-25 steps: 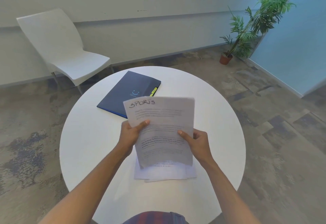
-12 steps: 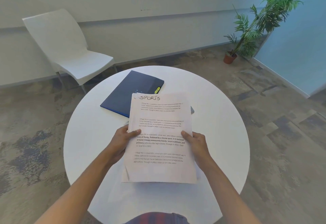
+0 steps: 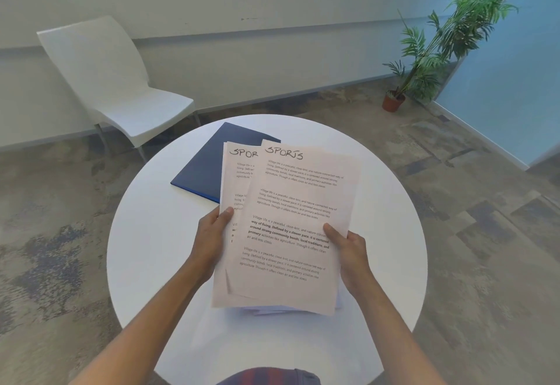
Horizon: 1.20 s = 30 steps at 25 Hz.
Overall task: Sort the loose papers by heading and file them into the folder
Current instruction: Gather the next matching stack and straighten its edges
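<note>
I hold white printed sheets above the round white table (image 3: 151,248). The top sheet (image 3: 297,203) is headed SPORTS in handwriting and my right hand (image 3: 348,248) grips its right edge, thumb on top. Behind it, shifted left, a second sheet (image 3: 238,172) also headed SPORTS is gripped by my left hand (image 3: 212,239) at its left edge. More loose papers (image 3: 272,310) peek out on the table beneath the held sheets. A dark blue folder (image 3: 206,169) lies shut at the far side of the table, partly hidden by the sheets.
A white chair (image 3: 115,91) stands beyond the table at the far left against the wall. A potted plant (image 3: 424,60) stands at the far right corner by a blue partition. Patterned carpet surrounds the table.
The stack came toward me and tilted flatter. The top sheet has now slid right off the one behind, showing a second SPORTS heading.
</note>
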Each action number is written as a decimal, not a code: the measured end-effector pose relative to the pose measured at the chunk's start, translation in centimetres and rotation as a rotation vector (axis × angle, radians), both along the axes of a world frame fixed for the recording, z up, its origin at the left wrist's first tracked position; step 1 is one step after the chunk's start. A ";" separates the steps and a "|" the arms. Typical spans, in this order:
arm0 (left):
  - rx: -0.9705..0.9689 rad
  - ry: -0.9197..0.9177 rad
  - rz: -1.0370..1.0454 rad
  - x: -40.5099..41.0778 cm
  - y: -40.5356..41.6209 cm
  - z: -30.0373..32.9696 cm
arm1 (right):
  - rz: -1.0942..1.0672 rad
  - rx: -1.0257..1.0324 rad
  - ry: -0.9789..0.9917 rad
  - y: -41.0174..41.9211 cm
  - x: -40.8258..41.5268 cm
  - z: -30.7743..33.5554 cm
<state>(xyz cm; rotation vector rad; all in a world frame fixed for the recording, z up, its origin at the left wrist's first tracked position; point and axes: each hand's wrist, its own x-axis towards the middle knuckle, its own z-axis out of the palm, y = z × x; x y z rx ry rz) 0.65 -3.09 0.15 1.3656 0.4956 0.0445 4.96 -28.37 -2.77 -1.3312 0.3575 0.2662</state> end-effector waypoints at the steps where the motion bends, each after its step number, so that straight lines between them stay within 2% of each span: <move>1: 0.009 0.005 -0.001 0.1 0.1 0.0 | 0.003 0.034 0.025 -0.2 0.0 0.0; 4: 0.031 -0.055 -0.003 0.1 0.5 0.1 | 0.011 0.086 0.058 -0.7 0.2 -0.1; 9: 0.065 -0.120 0.018 0.2 0.3 0.8 | 0.081 0.049 -0.025 -0.5 -0.2 0.6; 21: 0.045 -0.151 0.054 0.7 -0.4 1.0 | -0.111 0.047 -0.030 -0.3 0.0 -0.3; 26: 0.071 -0.158 -0.001 1.0 -0.1 1.1 | 0.052 0.106 -0.031 -0.8 -0.1 0.3; 30: 0.073 -0.087 -0.088 1.3 -0.1 0.9 | 0.144 0.029 -0.100 -1.2 0.2 1.1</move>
